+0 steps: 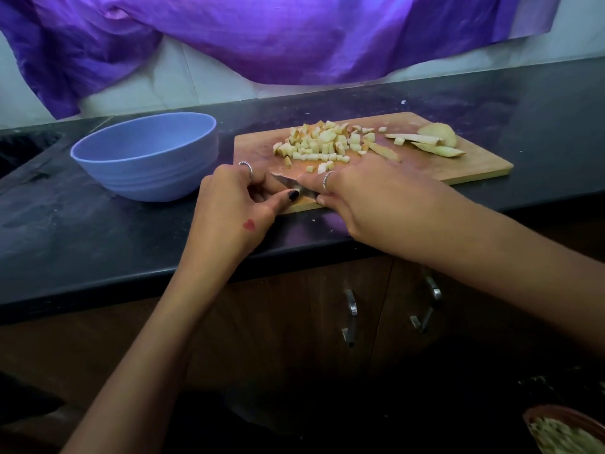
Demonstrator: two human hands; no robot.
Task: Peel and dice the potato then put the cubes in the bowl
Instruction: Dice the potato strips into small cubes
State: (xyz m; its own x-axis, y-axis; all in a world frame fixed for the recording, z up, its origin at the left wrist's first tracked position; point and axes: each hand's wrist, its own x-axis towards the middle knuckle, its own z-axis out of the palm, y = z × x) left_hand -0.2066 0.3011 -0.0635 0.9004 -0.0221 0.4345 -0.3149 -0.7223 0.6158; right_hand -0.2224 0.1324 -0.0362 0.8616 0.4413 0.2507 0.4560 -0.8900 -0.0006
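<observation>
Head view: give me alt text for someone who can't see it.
Both hands work a knife at the near edge of a wooden cutting board, where potato cubes and uncut slices lie. A blue bowl sits to the left on the dark counter.

My right hand (357,204) hides the knife (288,184) handle; whatever my left fingers (262,183) hold under the blade stays hidden from me.

Black stone countertop (458,103) runs wall to wall, dusted with pale smears. On it, left, sits a blue bowl (147,155). Just beside that, to the right, lies a wooden cutting board (474,165), its near corner at the counter's front edge.
</observation>
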